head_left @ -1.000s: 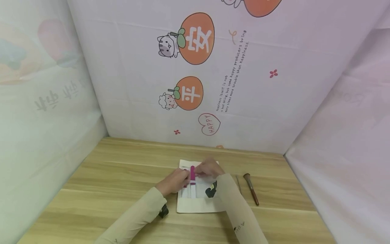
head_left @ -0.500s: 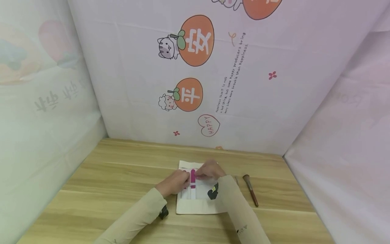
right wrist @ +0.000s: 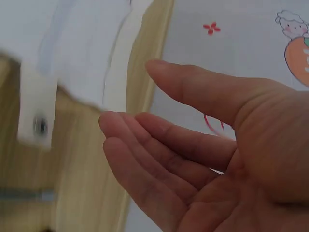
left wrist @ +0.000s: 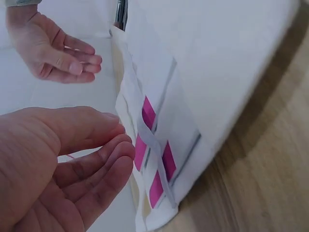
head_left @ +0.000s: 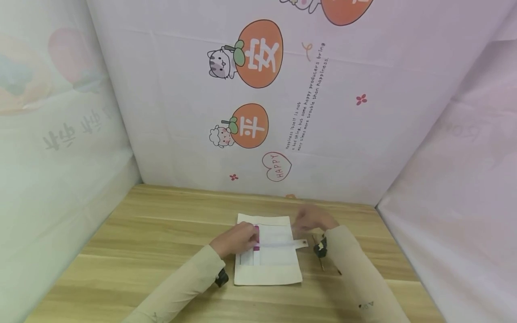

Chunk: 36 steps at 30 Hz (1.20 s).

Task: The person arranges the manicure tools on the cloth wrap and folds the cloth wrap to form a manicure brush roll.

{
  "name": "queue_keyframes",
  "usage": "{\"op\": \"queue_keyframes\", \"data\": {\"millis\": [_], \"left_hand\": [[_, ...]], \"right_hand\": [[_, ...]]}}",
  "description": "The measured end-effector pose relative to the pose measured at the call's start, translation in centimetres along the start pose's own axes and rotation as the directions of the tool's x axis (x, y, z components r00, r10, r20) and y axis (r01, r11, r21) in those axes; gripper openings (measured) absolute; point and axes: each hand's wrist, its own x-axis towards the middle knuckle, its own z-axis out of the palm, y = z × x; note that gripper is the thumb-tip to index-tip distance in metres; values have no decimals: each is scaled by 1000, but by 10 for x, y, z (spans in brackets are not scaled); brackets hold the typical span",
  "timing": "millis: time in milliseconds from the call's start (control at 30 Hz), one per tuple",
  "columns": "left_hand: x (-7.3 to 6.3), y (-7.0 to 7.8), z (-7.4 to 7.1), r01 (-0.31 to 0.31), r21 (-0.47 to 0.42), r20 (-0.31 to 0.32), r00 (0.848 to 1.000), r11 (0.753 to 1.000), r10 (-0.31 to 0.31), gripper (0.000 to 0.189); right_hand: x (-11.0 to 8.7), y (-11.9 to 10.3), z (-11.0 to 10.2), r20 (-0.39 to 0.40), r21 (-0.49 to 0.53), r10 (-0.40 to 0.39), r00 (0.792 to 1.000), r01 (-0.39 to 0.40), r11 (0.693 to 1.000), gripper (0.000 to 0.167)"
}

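Looks maybe halfway to me. The white pouch lies spread open on the desk, and 2 pink pieces sit side by side in it under the elastic band, so those seem done. Probably left: the thin stick and a dark tip mostly hidden by the right sleeve, both outside the pouch. Left hand is over the pink pieces, fingers loosely bent, grasping nothing. Right hand is past the pouch's edge, fingers relaxed, nothing in them.
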Motion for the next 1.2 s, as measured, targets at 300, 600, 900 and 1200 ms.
{"op": "queue_keyframes", "data": {"millis": [300, 600, 900, 1200], "left_hand": [[8, 14, 3, 25, 44, 55, 998, 999, -28, 7], [9, 19, 10, 17, 59, 53, 998, 998, -20, 22], [13, 15, 15, 15, 80, 52, 998, 997, -19, 42], [18, 15, 22, 3, 137, 28, 1000, 991, -7, 15]], "right_hand": [[-40, 51, -25, -64, -122, 102, 993, -109, 987, 29], [-50, 91, -16, -127, -80, 151, 980, -162, 984, 62], [-42, 107, -8, -144, 37, 229, 963, -226, 973, 62], [-37, 94, 0, -172, 26, 286, 943, -286, 958, 38]]}}
